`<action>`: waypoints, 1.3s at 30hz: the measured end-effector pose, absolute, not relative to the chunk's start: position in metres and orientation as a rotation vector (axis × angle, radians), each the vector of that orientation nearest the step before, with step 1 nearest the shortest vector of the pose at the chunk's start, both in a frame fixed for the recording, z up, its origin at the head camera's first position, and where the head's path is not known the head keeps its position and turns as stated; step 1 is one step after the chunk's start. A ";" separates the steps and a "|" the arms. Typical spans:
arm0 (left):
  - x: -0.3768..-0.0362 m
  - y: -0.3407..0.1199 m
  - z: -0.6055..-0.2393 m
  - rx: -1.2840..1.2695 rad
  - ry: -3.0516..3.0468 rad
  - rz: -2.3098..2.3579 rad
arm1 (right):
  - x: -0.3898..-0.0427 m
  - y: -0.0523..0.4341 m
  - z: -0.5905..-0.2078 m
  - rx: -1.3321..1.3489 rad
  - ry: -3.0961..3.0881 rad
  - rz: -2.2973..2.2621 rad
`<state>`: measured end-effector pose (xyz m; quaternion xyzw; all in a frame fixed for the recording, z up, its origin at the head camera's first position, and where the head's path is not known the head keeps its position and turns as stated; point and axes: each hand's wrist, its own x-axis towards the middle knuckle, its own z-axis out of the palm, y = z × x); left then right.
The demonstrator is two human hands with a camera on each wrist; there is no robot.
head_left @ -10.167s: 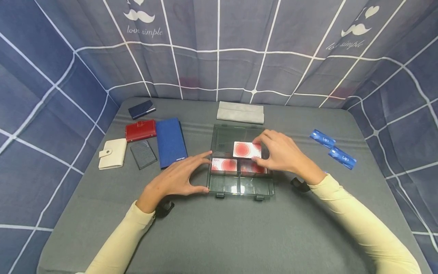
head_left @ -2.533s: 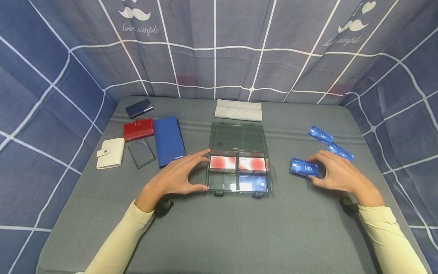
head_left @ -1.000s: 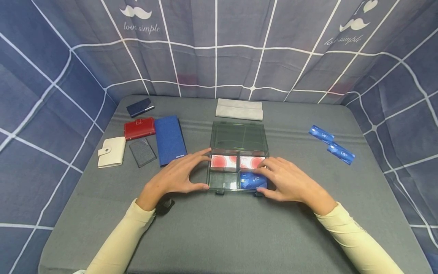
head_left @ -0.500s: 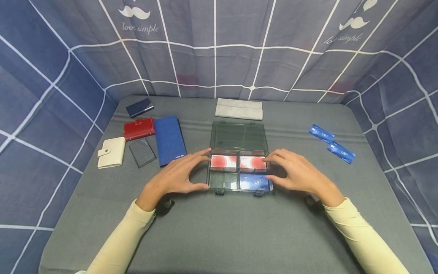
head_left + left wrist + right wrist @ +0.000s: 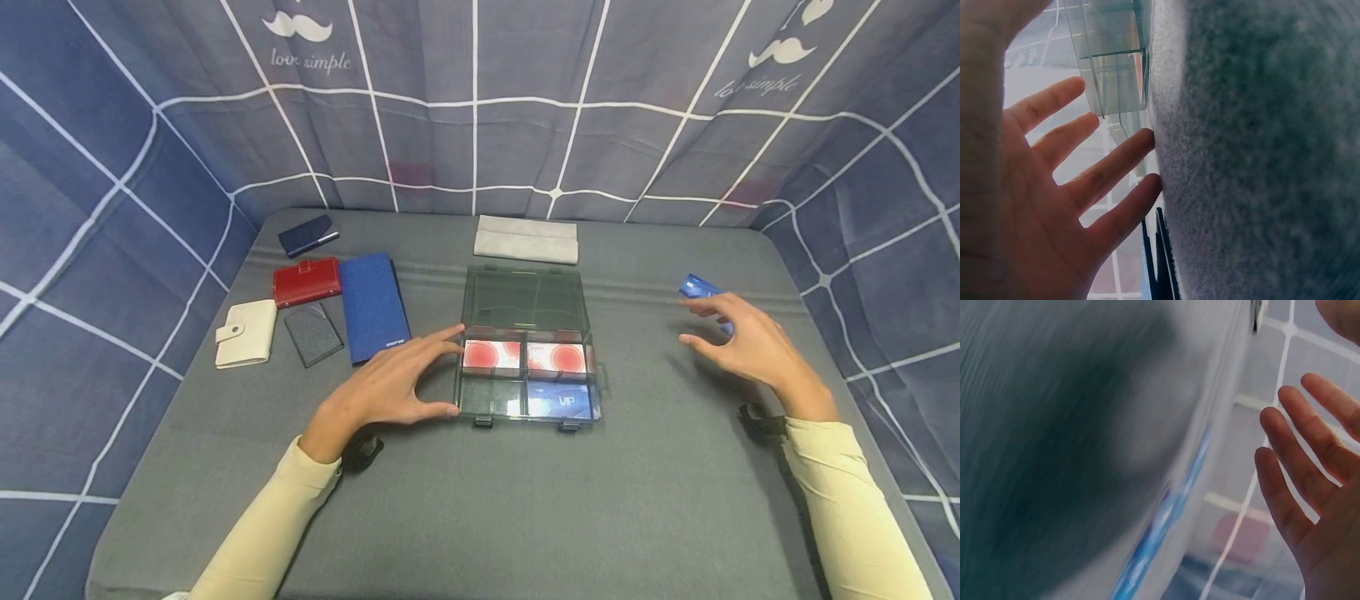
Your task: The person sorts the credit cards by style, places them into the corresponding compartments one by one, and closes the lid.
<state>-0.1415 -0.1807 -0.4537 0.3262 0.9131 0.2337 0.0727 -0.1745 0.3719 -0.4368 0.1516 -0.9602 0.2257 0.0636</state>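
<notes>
Blue VIP cards (image 5: 701,287) lie on the grey table (image 5: 525,500) just beyond the fingertips of the right hand (image 5: 738,346), which hovers over them with fingers spread and loosely bent, holding nothing; one card shows past the fingers, the other is mostly hidden under the hand. In the right wrist view the same fingers (image 5: 1300,487) stand apart and bare, with blurred blue cards (image 5: 1160,537) below them. Well off to that hand's left sits the clear compartment box (image 5: 525,358), lid thrown back, two red-and-white cards (image 5: 525,357) in its far row and a blue card (image 5: 558,402) in the near right cell. The left hand (image 5: 390,387) rests against the box's left wall, thumb at the near corner and fingers spread along the far part of that side, not curled round it. Beyond the left hand lie a long blue wallet (image 5: 372,307), a red wallet (image 5: 306,282), a grey card holder (image 5: 313,333) and a cream wallet (image 5: 246,333).
</notes>
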 end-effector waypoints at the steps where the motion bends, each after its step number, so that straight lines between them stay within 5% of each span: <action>1: -0.142 -0.181 -0.454 0.984 2.742 0.702 | -0.175 0.380 -0.438 0.422 -2.912 0.680; 22: -0.143 -0.181 -0.455 0.997 2.738 0.701 | -0.173 0.476 -0.460 0.194 -3.083 0.530; 39: -0.143 -0.181 -0.456 0.990 2.741 0.711 | -0.172 0.479 -0.454 0.146 -3.143 0.448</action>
